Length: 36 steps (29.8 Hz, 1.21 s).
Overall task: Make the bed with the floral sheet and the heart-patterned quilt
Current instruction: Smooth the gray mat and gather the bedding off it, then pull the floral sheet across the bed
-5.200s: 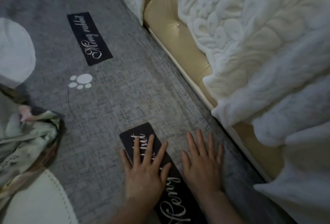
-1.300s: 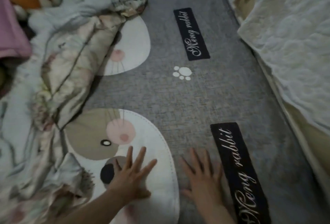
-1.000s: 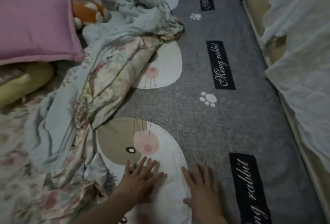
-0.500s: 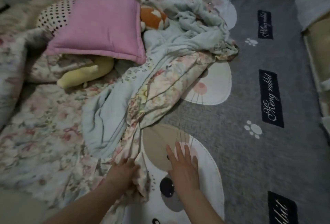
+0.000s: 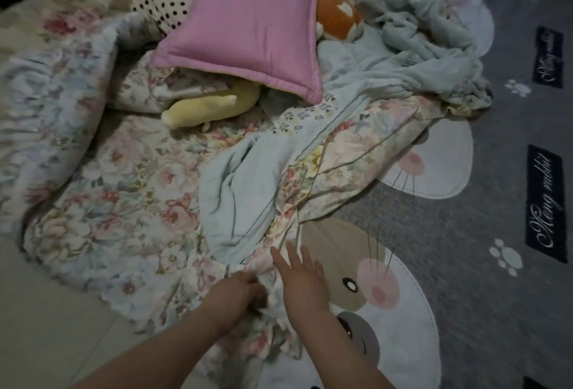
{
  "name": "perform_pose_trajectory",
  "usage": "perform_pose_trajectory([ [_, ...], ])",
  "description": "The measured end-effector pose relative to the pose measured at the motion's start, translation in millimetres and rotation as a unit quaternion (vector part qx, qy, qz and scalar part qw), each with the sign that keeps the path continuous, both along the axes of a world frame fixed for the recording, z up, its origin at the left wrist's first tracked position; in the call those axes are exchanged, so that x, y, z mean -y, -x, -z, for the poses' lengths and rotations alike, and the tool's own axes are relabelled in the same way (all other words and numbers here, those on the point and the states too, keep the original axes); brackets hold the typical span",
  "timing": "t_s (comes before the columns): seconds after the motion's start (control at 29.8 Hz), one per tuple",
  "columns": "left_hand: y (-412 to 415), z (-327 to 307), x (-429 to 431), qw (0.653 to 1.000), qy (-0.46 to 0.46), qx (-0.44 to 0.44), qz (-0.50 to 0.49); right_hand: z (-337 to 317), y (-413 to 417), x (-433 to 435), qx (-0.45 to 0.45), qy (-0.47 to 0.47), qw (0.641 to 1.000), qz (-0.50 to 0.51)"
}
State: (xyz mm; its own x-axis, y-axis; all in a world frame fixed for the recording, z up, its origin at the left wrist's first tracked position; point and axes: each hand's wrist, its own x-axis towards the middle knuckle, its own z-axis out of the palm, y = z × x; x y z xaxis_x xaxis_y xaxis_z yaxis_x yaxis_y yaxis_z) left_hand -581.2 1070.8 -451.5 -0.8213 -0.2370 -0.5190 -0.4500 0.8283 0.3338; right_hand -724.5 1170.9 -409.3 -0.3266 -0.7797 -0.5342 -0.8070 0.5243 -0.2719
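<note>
- Both hands met at the bunched edge of the crumpled floral cotton sheet; your left hand pinched a fold, probably to drag it flat.
- Your right hand lay spread, fingertips touching that edge over the grey rabbit-print mat.
- Earlier it lay clear of the sheet.

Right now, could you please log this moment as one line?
left hand: grips floral sheet | right hand: open, flat beside it | pink pillow: untouched
</note>
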Motion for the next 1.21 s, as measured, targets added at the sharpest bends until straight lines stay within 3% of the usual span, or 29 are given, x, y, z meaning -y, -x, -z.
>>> perform_pose_trajectory([
  [0.1,-4,-4,13,1.0,0.026,0.011,-0.011,8,-9,18,-0.041,0.069,0.997,-0.011],
  [0.17,-7,2,22,0.997,0.049,0.033,-0.041,13,-15,25,-0.045,0.05,0.997,-0.025],
  [0.34,-14,11,39,0.979,0.01,0.111,-0.17,19,-38,42,0.041,-0.068,0.996,-0.032],
  [0.4,-16,13,46,0.978,0.001,0.13,-0.162,16,-54,44,0.024,-0.065,0.997,-0.037],
  [0.47,-19,16,53,0.978,0.019,0.161,-0.129,17,-59,42,-0.004,0.001,1.0,0.018],
  [0.54,-19,14,58,0.976,0.021,0.188,-0.109,15,-56,39,0.013,0.001,0.992,0.128],
  [0.64,-17,8,59,0.976,0.053,0.197,-0.08,4,-43,33,0.018,0.068,0.953,0.294],
  [0.7,-10,10,53,0.986,0.076,0.123,-0.084,-12,-34,31,0.032,0.144,0.896,0.419],
  [0.8,24,-5,35,0.973,-0.067,-0.013,-0.22,-28,-21,25,0.063,0.215,0.848,0.481],
  [0.87,46,-14,24,0.947,-0.162,0.025,-0.278,-36,-16,23,0.086,0.238,0.832,0.494],
  [0.94,67,-17,11,0.946,-0.121,0.104,-0.281,-42,-8,14,0.091,0.246,0.822,0.505],
  [1.04,72,-16,5,0.923,-0.01,0.194,-0.333,-47,0,2,0.069,0.218,0.845,0.483],
  [1.14,69,-12,8,0.875,-0.112,0.206,-0.423,-48,9,-14,0.052,0.119,0.893,0.43],
  [1.21,68,-13,12,0.89,-0.108,0.242,-0.371,-45,13,-22,0.034,0.06,0.928,0.367],
])
